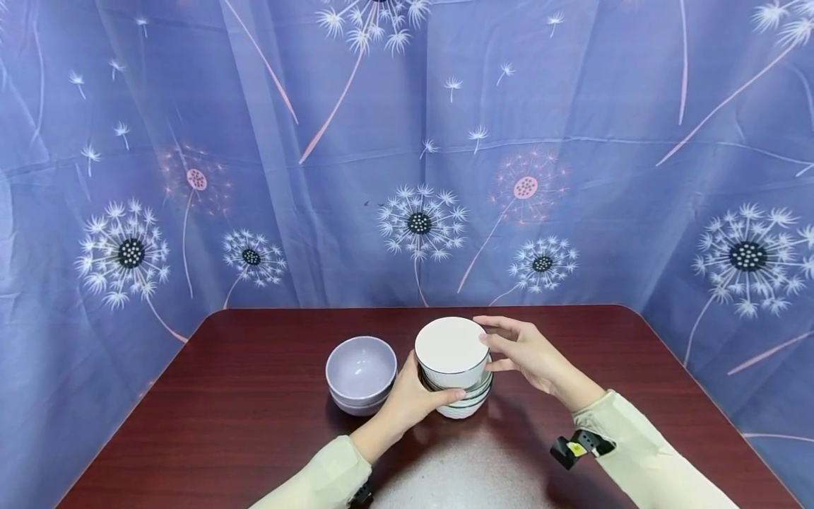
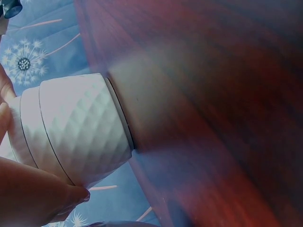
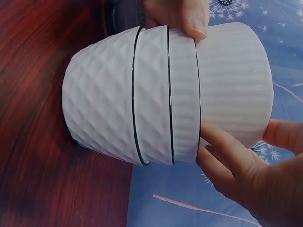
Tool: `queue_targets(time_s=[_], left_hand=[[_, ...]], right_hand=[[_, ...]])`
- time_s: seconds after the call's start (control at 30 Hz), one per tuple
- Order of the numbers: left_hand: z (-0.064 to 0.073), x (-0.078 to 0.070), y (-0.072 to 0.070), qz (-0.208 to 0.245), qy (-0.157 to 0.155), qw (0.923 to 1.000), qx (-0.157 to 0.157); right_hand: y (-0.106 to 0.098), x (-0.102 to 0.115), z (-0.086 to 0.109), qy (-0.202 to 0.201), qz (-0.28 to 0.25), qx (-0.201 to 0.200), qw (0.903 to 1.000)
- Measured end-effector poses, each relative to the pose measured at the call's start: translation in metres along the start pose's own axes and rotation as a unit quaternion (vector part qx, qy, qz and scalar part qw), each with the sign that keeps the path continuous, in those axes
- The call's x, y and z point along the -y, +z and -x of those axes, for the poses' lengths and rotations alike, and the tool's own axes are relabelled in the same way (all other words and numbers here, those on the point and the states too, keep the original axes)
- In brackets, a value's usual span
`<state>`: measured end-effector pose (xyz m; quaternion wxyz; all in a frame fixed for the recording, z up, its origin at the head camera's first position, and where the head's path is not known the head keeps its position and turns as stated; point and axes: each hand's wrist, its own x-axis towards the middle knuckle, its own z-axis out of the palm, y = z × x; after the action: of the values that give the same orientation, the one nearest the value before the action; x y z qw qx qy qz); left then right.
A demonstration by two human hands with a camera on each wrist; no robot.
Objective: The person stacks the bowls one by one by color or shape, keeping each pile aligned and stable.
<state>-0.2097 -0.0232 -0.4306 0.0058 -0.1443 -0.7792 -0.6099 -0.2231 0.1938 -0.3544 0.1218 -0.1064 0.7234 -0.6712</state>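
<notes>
A stack of several white bowls (image 3: pixel 104 94) with dark rims stands upright on the table, its lower bowls bearing a diamond relief. Around the upper part of the stack, my left hand (image 1: pixel 410 399) grips from the left, thumb across the front. On top sits a white ribbed bowl (image 3: pixel 234 80), which shows a white interior (image 1: pixel 450 343) from above. My right hand (image 1: pixel 524 353) pinches this top bowl at its right side, with fingertips at the rim and along the wall. In the left wrist view, the left fingers (image 2: pixel 38 198) lie along the diamond-patterned bowls (image 2: pixel 90 127).
Two nested lavender bowls (image 1: pixel 360 371) stand on the table just left of the stack, close to my left hand. The dark red wooden table (image 1: pixel 254 424) ends at the back against a blue dandelion-print curtain (image 1: pixel 356 233).
</notes>
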Motion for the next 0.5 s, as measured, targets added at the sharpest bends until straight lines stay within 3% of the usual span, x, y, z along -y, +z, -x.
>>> queue_targets(time_s=[0.5], left_hand=[[-0.0003, 0.0014, 0.0005, 0.002, -0.002, 1.0, 0.001]], right_hand=[[0.0012, 0.0016, 0.0001, 0.004, 0.017, -0.035, 0.9992]])
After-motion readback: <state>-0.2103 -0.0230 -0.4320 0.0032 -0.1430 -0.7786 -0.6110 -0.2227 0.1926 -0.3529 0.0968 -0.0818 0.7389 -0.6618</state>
